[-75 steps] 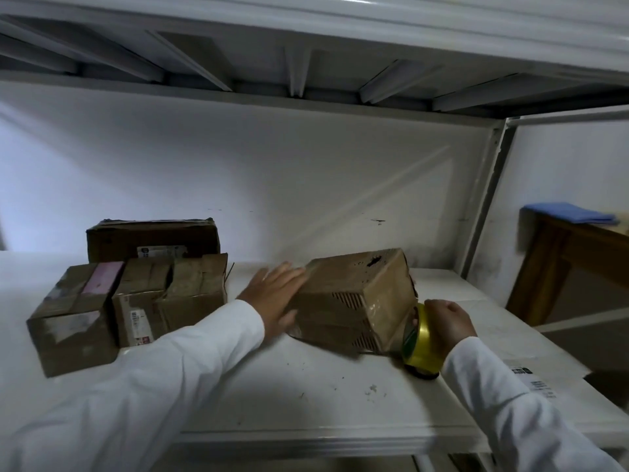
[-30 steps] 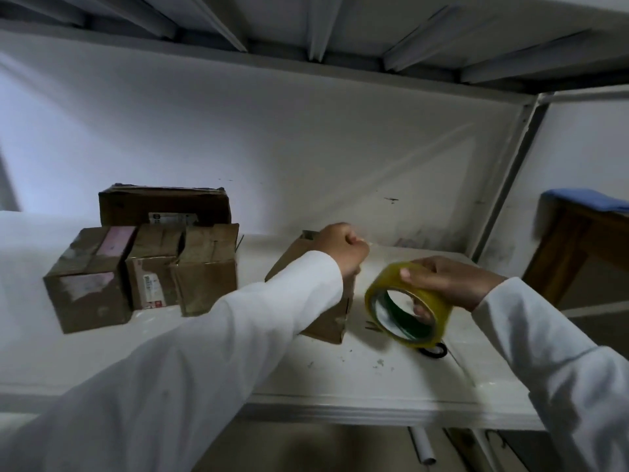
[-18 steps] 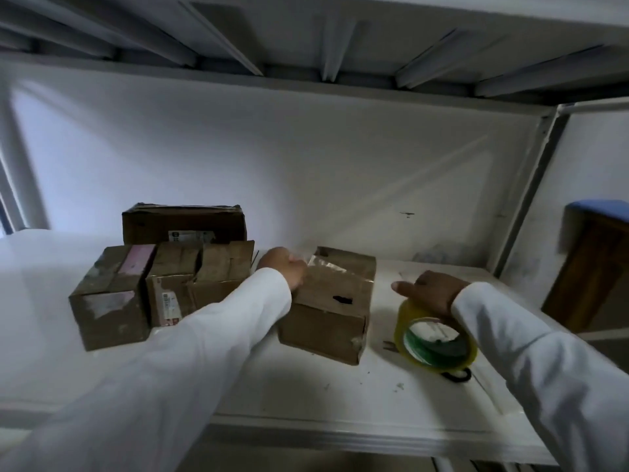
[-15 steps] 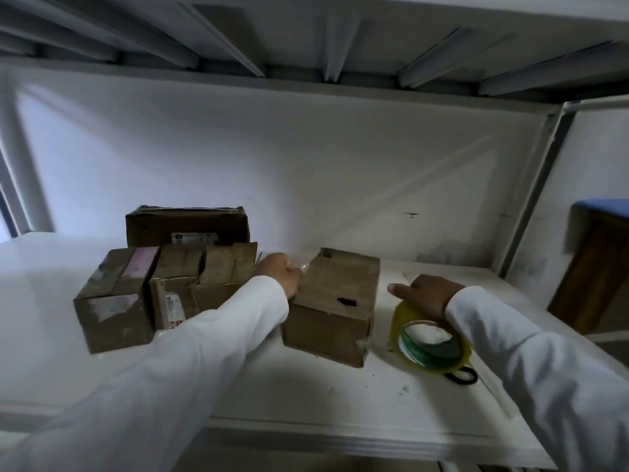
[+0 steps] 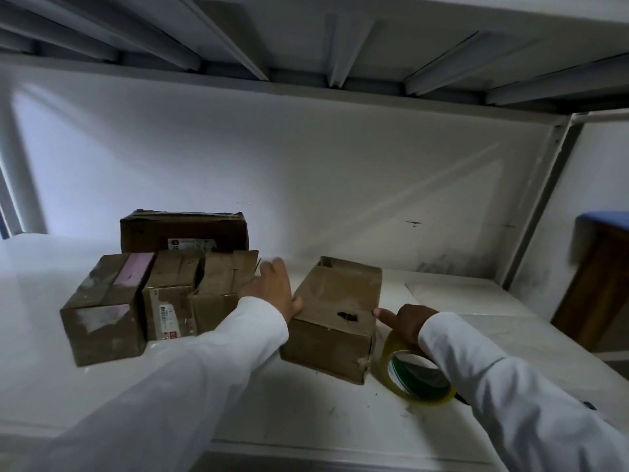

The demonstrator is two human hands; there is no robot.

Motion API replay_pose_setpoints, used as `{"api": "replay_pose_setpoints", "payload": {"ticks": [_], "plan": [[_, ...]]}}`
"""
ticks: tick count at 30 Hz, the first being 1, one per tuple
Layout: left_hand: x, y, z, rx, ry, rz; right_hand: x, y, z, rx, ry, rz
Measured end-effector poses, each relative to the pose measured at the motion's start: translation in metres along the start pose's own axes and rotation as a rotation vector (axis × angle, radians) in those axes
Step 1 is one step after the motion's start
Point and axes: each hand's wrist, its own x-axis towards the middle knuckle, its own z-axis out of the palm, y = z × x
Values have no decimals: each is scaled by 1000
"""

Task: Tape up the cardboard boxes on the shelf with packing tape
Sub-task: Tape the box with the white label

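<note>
Fingers (image 5: 272, 274) of left hand (image 5: 274, 289) straight against left side of brown rectangular cardboard box (image 5: 335, 311) on white metal shelf (image 5: 340, 417), long axis front-to-back; right hand (image 5: 406, 321), forefinger extended, touching right edge, nearer yellow-green round packing-tape roll (image 5: 413, 378) lying just right.

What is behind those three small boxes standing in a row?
Behind the three small boxes stands a larger dark box with a white label, against the back wall. Its lower part is covered by the row, so anything beneath or beside it there cannot be seen.
</note>
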Motion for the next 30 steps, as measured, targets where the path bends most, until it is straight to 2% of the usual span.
{"api": "replay_pose_setpoints", "payload": {"ticks": [2,4,5,6,7,8,9,13,16,18,20,22,23,25,27,28,30], "plan": [[3,2,-11,49,57,28,0,-2,2,6,-10,16],[2,9,-15,112,177,239,-2,-2,4,21,-13,32],[-4,15,-13,93,169,385,-3,-2,5,21,-12,34],[-11,21,-6,51,93,515,-4,-2,6,20,-7,33],[-21,25,2,24,-48,589,-4,-3,6,22,-3,33],[-26,26,11,31,-185,600,-4,-3,6,23,-2,33],[-24,24,17,70,-262,558,-4,-4,6,21,-4,33],[-6,2,20,92,-346,241,-8,-2,6,39,-18,-5],[-13,-1,22,-67,-290,176,-14,10,-5,282,-126,-50],[-18,-7,24,-203,-217,161,-26,18,-23,496,-170,-156],[-14,-18,26,-412,-207,103,-39,21,-42,854,-236,-294],[-12,-21,25,-695,-289,-14,-52,16,-60,1299,-302,-437],[-12,-20,24,-777,-338,-69,-57,11,-68,1441,-314,-526],[-16,-11,23,-782,-382,-114,-58,-7,-73,1445,-305,-635],[-20,-4,23,-840,-233,-70,-53,-33,-66,1355,-294,-588],[-23,-1,22,-943,-164,-33,-50,-45,-61,1359,-271,-555],[-30,7,20,-1126,-149,42,-41,-64,-52,1435,-202,-542]]}}
